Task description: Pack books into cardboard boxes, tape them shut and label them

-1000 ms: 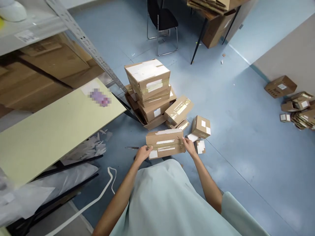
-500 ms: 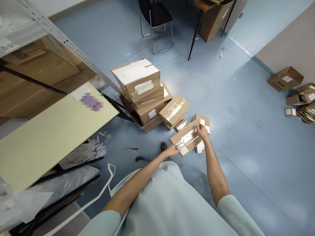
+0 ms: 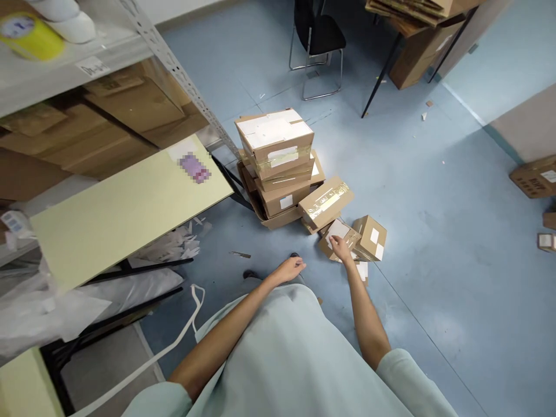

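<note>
My right hand (image 3: 341,248) is closed at the near edge of a cardboard box (image 3: 325,248), its fingers over a white patch on the box. This box sits tilted among others low by the floor; whether it rests on them I cannot tell. My left hand (image 3: 292,269) is apart from the boxes, in front of my body, with its fingers loosely bent and nothing in them. Just right of the held box stands another labelled cardboard box (image 3: 369,238). A taped box (image 3: 326,202) lies behind it.
Stacked cartons (image 3: 284,156) stand beyond, beside a metal shelf post (image 3: 182,81). A pale yellow board (image 3: 134,202) juts in from the left. On the floor lies a thin knife-like tool (image 3: 240,254). A black chair (image 3: 324,35) and a table (image 3: 403,23) are farther off.
Both hands held the long taped box in front of me; it swung right. Now my left hand has come off it, and my right hand is at a box among the others.
</note>
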`<state>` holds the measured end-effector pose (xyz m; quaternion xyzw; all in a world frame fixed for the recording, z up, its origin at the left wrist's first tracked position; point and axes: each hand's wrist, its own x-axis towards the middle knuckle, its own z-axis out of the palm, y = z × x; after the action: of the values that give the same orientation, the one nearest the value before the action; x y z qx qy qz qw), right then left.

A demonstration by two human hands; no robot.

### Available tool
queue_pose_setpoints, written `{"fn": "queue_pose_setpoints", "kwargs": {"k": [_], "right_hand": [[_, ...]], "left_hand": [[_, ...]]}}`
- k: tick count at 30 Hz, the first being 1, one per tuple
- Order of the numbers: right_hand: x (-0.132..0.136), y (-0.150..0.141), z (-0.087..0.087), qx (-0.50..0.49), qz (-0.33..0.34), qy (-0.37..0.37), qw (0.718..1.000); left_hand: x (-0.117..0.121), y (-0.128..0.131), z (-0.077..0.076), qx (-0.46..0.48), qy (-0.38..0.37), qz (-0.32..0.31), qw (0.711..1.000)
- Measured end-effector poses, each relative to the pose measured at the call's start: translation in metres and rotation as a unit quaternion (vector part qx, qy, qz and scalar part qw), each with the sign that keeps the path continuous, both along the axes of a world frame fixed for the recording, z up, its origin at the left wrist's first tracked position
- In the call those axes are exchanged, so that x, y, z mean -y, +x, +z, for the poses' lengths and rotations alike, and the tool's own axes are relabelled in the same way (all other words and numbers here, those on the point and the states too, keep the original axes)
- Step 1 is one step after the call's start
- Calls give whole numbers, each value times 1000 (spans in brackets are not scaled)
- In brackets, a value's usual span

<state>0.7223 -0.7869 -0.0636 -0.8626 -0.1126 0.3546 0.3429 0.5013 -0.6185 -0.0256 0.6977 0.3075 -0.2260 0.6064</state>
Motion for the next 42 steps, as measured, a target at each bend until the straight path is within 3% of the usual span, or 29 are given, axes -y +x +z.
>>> {"fn": "queue_pose_setpoints", "kwargs": {"k": [7, 11, 18, 24, 29, 33, 38, 42], "right_hand": [[-45, -61, -8, -65, 94, 17, 993], [-78, -90, -4, -72, 156, 28, 985], [-149, -143, 29, -41, 280, 73, 956], [-212, -232, 66, -4, 376, 130, 917], [-251, -325, 94, -23, 446, 202, 871], [-275, -399, 108, -43, 494, 232, 837], [-299, -488, 118, -78, 582, 206, 783], [-316, -549, 124, -102, 648, 185, 732]], "left_hand": [[-24, -57, 16, -27, -4, 162, 986], [-33, -85, 23, -11, -11, 240, 971], [-60, -148, 35, 78, -30, 403, 911], [-78, -244, 53, 164, 6, 513, 843], [-85, -333, 69, 213, 44, 610, 762], [-84, -407, 84, 265, 69, 687, 673], [-58, -495, 96, 273, 111, 794, 532], [-32, -542, 92, 266, 119, 864, 411]]}}
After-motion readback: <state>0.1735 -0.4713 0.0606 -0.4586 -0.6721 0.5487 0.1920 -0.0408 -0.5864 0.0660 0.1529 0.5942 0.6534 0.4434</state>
